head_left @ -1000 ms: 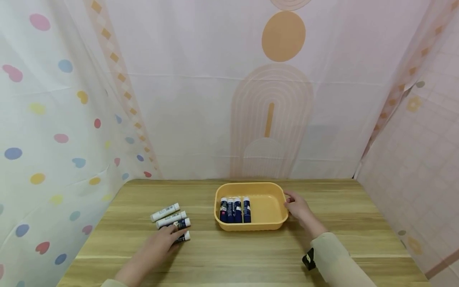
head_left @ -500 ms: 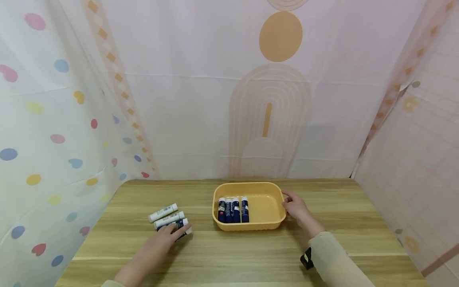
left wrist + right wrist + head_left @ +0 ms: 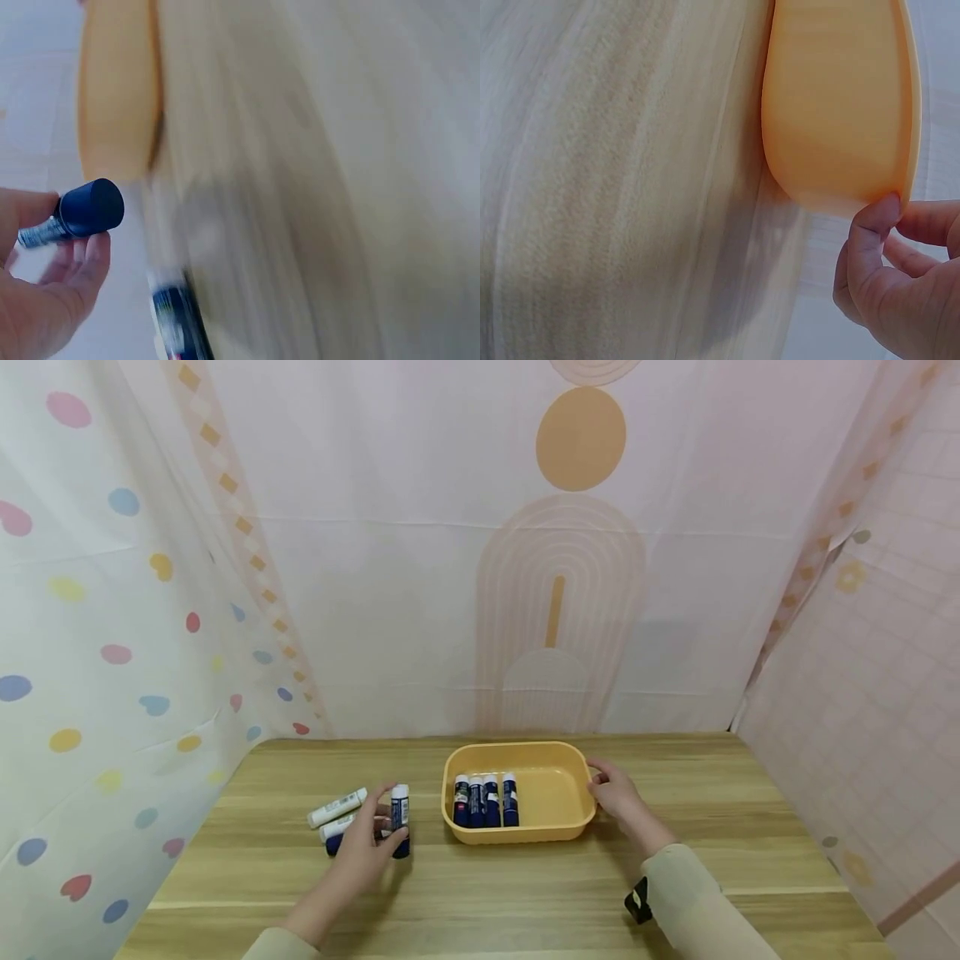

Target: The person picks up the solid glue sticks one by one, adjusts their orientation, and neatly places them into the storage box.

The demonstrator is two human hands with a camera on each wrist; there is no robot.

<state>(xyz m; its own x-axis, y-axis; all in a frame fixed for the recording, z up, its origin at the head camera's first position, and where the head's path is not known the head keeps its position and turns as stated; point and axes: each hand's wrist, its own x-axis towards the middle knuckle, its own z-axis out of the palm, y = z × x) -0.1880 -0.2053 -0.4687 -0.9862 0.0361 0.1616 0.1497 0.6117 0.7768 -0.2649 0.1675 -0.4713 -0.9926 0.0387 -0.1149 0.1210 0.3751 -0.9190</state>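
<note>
My left hand holds a navy glue stick between thumb and fingers, its white cap upward. In the left wrist view the navy base of that glue stick points toward the camera. At the right end of the yellow plastic basket, my right hand pinches the rim; the right wrist view shows its fingertips at the basket's corner. Inside the basket, several navy glue sticks with white caps lie side by side at the left.
Left of my left hand lie two white glue sticks and a navy glue stick, partly hidden by the hand in the head view. The wooden table meets a patterned curtain at the back.
My left hand has picked the nearest navy glue stick off the table, turned it upright and brought it slightly right, toward the basket. My right hand stays at the basket's rim.
</note>
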